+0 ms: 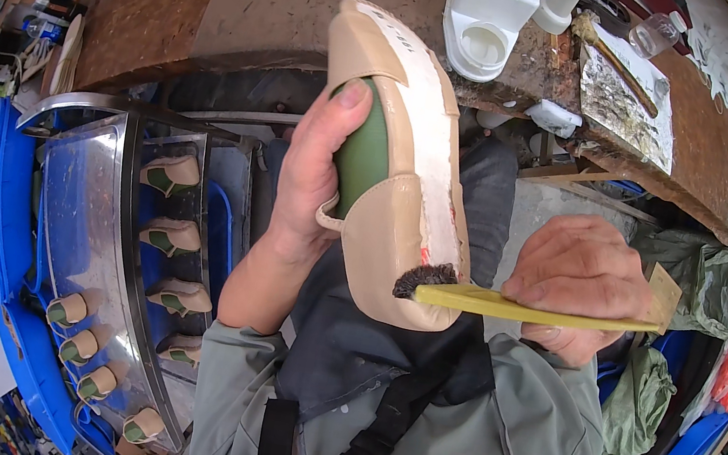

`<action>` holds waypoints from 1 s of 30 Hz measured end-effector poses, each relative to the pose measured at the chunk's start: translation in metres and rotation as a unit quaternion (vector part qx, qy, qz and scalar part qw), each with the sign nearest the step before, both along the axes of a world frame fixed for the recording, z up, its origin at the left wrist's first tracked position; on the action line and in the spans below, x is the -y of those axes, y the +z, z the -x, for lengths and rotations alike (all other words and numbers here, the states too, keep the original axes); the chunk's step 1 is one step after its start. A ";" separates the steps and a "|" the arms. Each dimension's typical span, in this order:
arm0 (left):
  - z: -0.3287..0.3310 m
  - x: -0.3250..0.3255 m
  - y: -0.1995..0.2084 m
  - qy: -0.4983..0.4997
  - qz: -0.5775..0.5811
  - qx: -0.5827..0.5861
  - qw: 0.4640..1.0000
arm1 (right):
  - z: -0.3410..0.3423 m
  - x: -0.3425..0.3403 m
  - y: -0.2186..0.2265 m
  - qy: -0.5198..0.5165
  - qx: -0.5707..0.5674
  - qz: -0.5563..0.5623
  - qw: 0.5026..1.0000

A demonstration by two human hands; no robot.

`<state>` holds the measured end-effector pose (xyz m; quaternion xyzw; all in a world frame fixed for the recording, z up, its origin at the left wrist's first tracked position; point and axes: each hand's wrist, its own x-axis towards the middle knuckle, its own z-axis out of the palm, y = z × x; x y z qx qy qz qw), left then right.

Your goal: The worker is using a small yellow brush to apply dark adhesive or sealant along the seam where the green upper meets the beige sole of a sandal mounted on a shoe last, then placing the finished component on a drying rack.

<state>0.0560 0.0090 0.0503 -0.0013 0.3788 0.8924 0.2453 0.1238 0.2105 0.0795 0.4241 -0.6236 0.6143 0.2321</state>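
My left hand (302, 171) grips a beige shoe upper (380, 244) stretched over a green shoe last (365, 148), its thumb pressed on the green side. The underside, with a long whitish strip (430, 134), faces up and to the right. Across from it, my right hand (578, 278) closes around the flat yellow handle of a brush (485, 301). Dark bristles rest against the near end of the shoe's underside, beside small red marks on the strip. A thin beige strap loops out near my left wrist.
Ahead stands a brown workbench (274, 7) bearing a white plastic container (487, 20), a hammer (627, 71) and a clear bottle (656, 34). A metal rack (116, 219) at left carries several similar shoes (170, 236). Green sacking (644, 401) hangs at right.
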 end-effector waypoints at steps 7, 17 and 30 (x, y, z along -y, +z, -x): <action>-0.004 0.000 -0.008 -0.085 -0.055 0.098 0.990 | 0.012 0.005 0.004 0.059 0.045 0.004 0.997; -0.015 -0.009 -0.014 -0.144 -0.095 0.218 0.961 | 0.041 0.009 0.002 0.172 0.054 0.031 0.983; -0.025 -0.019 -0.010 -0.138 -0.206 0.240 0.939 | 0.065 -0.017 -0.002 0.247 0.025 -0.004 0.969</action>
